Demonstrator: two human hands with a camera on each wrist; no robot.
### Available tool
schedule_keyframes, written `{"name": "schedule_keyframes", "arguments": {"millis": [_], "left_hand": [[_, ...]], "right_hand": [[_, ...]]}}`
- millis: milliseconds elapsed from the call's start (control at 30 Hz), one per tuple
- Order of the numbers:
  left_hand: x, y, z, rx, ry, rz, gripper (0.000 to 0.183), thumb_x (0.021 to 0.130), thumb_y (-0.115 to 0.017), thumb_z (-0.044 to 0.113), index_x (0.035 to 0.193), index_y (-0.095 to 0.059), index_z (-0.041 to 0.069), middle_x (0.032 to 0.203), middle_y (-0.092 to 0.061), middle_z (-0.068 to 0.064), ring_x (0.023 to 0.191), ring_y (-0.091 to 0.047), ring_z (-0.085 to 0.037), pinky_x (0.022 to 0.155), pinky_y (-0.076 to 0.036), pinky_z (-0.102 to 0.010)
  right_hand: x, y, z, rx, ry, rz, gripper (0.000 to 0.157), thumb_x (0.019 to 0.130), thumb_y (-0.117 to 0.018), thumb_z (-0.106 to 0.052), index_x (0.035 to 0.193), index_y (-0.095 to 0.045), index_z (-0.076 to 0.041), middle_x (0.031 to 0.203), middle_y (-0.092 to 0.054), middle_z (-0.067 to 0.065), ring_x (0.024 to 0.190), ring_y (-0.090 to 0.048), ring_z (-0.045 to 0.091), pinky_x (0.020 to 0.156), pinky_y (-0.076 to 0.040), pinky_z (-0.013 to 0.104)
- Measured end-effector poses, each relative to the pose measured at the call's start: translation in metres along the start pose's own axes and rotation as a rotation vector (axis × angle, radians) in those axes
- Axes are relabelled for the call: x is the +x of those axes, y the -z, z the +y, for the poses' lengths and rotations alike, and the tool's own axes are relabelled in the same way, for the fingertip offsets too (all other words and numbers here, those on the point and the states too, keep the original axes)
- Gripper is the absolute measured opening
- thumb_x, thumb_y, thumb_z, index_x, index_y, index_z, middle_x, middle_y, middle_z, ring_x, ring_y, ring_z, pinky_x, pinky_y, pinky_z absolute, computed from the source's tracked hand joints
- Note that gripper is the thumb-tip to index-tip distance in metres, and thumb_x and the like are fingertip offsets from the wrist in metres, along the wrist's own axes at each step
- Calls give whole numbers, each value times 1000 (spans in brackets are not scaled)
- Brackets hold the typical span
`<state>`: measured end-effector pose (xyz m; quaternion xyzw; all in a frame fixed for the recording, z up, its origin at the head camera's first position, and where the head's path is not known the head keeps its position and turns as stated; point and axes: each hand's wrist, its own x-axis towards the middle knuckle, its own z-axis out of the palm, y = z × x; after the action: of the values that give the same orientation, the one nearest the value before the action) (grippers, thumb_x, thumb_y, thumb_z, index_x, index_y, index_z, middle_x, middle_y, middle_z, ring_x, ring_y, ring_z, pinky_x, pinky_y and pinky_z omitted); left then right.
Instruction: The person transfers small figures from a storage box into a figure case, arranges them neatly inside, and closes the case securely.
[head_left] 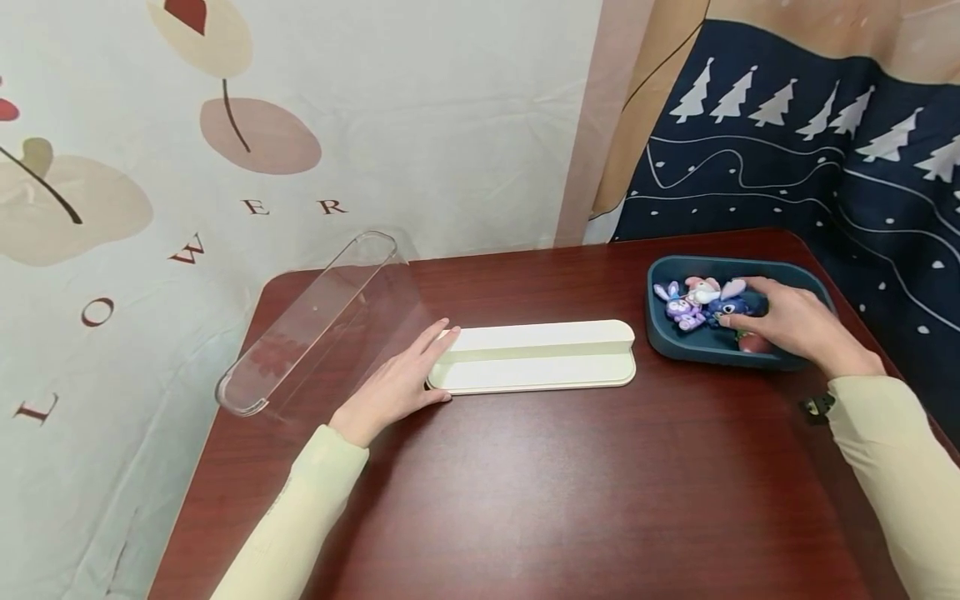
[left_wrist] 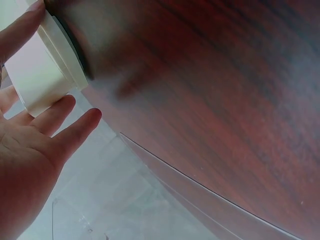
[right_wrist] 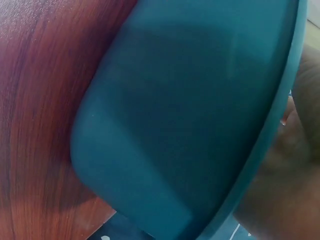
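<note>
In the head view, a long white two-step stand (head_left: 532,358) lies mid-table. My left hand (head_left: 397,383) holds its left end, thumb at the front edge and fingers toward the back. The left wrist view shows the thumb and fingers on either side of the stand's end (left_wrist: 37,75). Over at the right, a dark blue tray (head_left: 720,354) contains small toy figurines. My right hand (head_left: 795,321) reaches in and pinches a dark blue figurine (head_left: 722,310) between thumb and fingers. A purple rabbit figurine (head_left: 682,312) and a pink-and-white figurine (head_left: 702,289) sit beside it. The tray's outer wall (right_wrist: 165,110) fills most of the right wrist view.
A clear elongated plastic cover (head_left: 307,329) stands at the table's left, near the back edge. Behind the brown wooden table (head_left: 555,483) hang a pale printed curtain (head_left: 450,125) and a navy cloth with trees (head_left: 750,175). A small dark object (head_left: 817,407) shows by the right cuff.
</note>
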<state>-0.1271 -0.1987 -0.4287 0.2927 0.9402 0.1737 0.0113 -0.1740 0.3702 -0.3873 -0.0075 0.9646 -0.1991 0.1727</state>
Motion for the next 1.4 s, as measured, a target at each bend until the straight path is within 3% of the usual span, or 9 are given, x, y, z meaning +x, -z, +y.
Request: {"name": "schedule_keyframes", "arguments": {"millis": [167,533,867,1067,1400], "left_hand": [[0,0,0,-3,3,-3,97,81,-91,18,160,-38,9,165,-33,-13,79,-67,-19,78,-59,-44],[1,0,1,-25,5,-9,96,82,-91,18,161,-37,11,165,-33,-12,72,-65,-16,75,-59,-43],[1,-1,1,-33,16,-10,96,82,-90,18,161,-36,11,165,-33,-12,75,-67,-17,78,-59,-44],[0,0,2,-35,22,-17,96,83,-90,18,161,-36,10,165,-32,-12,83,-70,-24,80,-59,-46],[1,-1,1,-43,34,-30,95,84,-89,18,162,-34,12,166,-31,-11,80,-69,-23,81,-59,-47]], "right_hand": [[1,-1,0,-22,6,-9,113,91,-61,-72,157,-22,11,153,-26,45,135,-25,64,104,-26,82],[0,-2,-2,-27,49,12,100,97,-63,-61,154,-28,13,151,-30,45,134,-28,62,105,-27,81],[-8,1,-3,-48,78,102,88,98,-65,-54,150,-37,12,147,-38,42,130,-33,60,104,-29,81],[-16,1,-10,-42,112,200,80,98,-67,-51,145,-45,10,141,-44,39,124,-38,56,101,-35,78],[-29,5,-28,9,158,299,77,94,-73,-51,141,-54,6,147,-44,36,130,-38,53,103,-34,78]]}}
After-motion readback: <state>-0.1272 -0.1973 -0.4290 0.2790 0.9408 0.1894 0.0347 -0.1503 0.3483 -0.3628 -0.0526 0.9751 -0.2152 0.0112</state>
